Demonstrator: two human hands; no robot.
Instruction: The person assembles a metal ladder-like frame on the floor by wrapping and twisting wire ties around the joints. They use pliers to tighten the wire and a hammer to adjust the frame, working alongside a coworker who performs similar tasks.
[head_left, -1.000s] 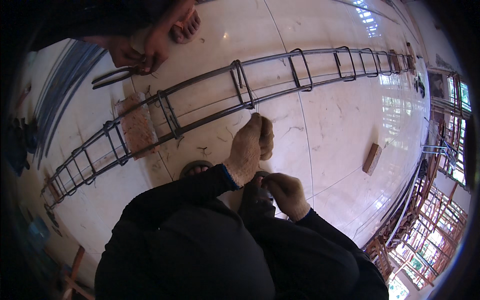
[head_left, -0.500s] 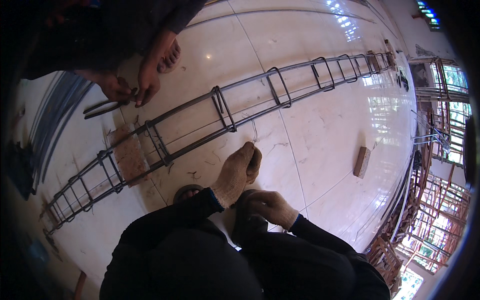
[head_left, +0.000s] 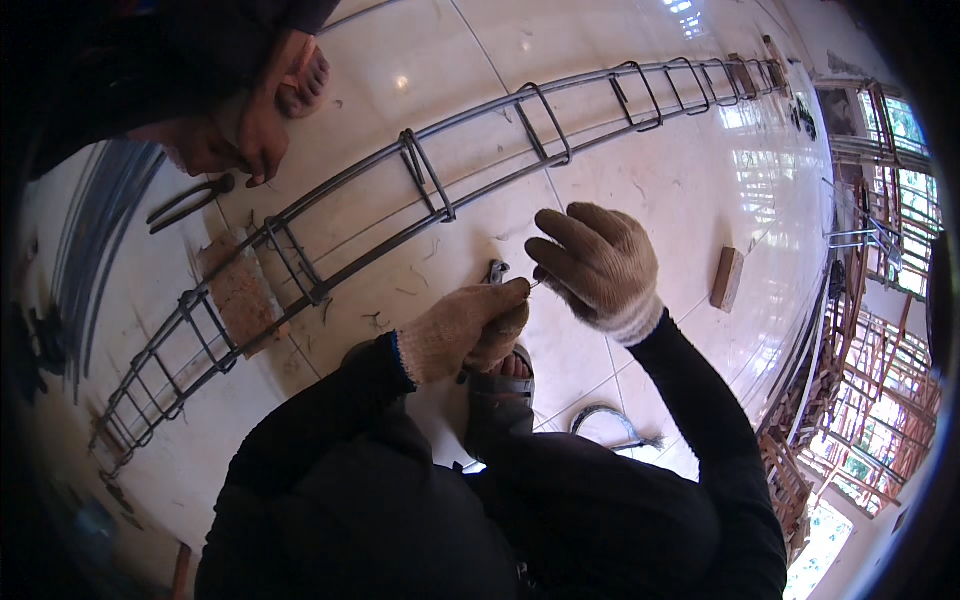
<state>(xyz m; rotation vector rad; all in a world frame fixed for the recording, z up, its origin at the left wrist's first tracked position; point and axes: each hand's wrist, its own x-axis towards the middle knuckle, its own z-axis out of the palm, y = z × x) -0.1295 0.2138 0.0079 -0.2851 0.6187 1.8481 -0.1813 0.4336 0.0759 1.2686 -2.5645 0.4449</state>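
Note:
My left hand, in a tan knitted glove, is closed in a pinch on a thin tie wire. Beyond its knuckles, a small metal tool head shows; whether that hand holds it is hidden. My right hand, gloved too, is raised beside the wire's end, its fingers apart and slightly bent. In front of both hands, a long rebar cage of bars and rectangular stirrups runs diagonally from lower left to upper right, touched by neither hand.
A brick-like block lies under the cage's left part. Across it, another person's hands are near pincers. A curved wire bundle lies near my foot, a small block farther right. Dark bars are at left.
My right hand has risen from beside my knee to the wire, its fingers spreading. My left hand has turned the wire toward the right. The other person's pincers now lie apart from their hands.

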